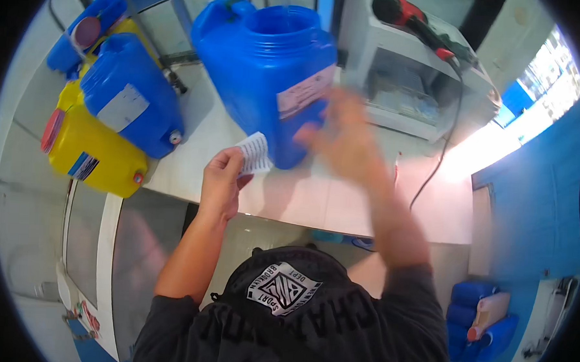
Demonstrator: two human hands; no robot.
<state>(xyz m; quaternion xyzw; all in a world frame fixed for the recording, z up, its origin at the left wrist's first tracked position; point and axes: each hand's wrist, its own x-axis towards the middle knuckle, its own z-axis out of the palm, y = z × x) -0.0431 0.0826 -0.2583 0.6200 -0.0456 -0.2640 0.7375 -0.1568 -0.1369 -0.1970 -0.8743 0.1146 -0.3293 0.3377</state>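
Dark T-shirt [380,334] nearest, below the front edge of the tabletop [350,206].
Left grip [220,180] pinches a small white paper [257,157] between thumb and fingers, near that edge; right grip [345,137], blurred, is spread wide and seems to hold nothing, close to the wide-mouthed blue container [252,72] standing between front and far edges. Whether they touch, I cannot tell.
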